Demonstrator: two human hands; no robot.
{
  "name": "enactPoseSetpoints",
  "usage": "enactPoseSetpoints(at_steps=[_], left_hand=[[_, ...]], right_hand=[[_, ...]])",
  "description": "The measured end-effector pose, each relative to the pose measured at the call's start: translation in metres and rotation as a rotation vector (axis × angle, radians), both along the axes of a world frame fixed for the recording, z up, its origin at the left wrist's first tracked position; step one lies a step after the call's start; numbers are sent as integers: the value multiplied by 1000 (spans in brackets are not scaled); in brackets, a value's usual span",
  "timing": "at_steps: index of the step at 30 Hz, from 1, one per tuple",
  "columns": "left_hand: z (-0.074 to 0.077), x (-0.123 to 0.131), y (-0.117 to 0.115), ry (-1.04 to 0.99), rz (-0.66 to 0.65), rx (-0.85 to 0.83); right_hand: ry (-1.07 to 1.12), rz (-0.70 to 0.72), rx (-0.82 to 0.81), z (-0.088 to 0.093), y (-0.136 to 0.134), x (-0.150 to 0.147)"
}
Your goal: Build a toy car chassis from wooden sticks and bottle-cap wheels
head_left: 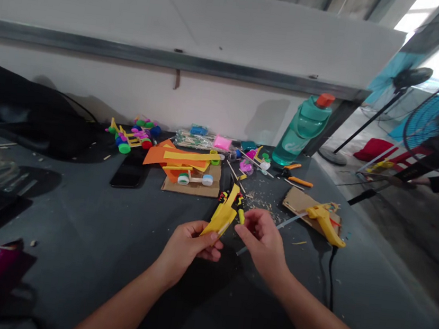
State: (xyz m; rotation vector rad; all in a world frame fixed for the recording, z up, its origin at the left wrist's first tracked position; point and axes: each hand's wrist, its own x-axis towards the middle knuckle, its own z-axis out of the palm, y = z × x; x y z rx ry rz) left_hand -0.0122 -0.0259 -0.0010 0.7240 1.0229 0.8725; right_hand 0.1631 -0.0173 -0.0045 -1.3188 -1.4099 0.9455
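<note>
My left hand [187, 246] is closed on a folded yellow foam strip [223, 215], pinching its lower end above the dark table. My right hand [262, 239] is just to the right of the strip, its fingers curled, and a thin grey stick [284, 226] runs out from it toward the right. Behind the strip lies a small yellow and black tool [238, 205]. A yellow glue gun [326, 223] rests on a piece of cardboard [299, 201] to the right of my right hand.
Orange and yellow foam sheets [182, 160], bottle-cap wheels, a stick cart [130, 137], a black phone [130, 172], a teal bottle [303, 132] and orange cutters [296, 174] sit at the back. A black bag [25, 114] is far left, fans at right.
</note>
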Motion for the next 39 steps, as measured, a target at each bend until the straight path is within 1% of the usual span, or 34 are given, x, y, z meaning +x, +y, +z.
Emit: enactPoseSetpoints(at_steps=[3,5,11,17,21,25,28,34,39], left_hand=[[1,1,-1,-3,-22,1],[2,2,-1,5,-41,2],[0,4,-2,1,-84,9],[-3,4,-2,20,-102,6],[-2,4,-2,57,-92,16],[0,4,-2,76,-98,30],[-1,4,-2,54,-99,24],[-6,3,0,81,-132,-35],[-5,2,0,84,-152,-26]], right_hand=[[101,179,-175,6,1,-4],[151,209,-244,8,-1,-7],[171,171,-296,5,-3,-9],[131,138,-286,4,-1,-8],[104,108,-275,2,-1,-7],[90,101,-271,2,0,-6],[101,97,-273,2,0,-6],[173,88,-335,1,1,-6],[190,119,-361,1,1,-6]])
